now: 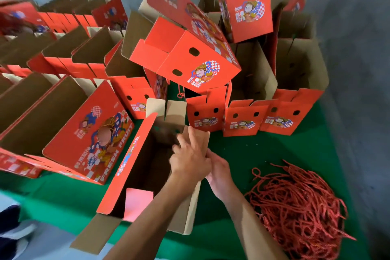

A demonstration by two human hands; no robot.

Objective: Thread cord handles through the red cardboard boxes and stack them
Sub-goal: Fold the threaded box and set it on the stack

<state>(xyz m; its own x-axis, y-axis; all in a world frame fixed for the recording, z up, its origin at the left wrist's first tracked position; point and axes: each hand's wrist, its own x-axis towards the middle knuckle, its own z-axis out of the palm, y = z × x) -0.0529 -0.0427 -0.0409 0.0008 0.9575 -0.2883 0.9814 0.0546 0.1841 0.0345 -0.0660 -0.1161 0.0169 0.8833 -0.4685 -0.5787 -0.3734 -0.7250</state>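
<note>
Both hands met at the open box's (135, 175) right wall, frame centre; left hand (191, 160) spread flat, right hand's (219, 172) grip unclear. Cord pile (299, 202) lay lower right, nearer the right hand.

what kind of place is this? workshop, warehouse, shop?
Likely a small packing workshop: dozens of identical red fruit boxes stand open in rows on a green cloth, beside a heap of red cords, against a bare grey wall.

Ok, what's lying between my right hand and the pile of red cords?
Only bare green mat, in the head view: the right hand is at the open box's wall, and the cord pile lies apart to its right.
</note>
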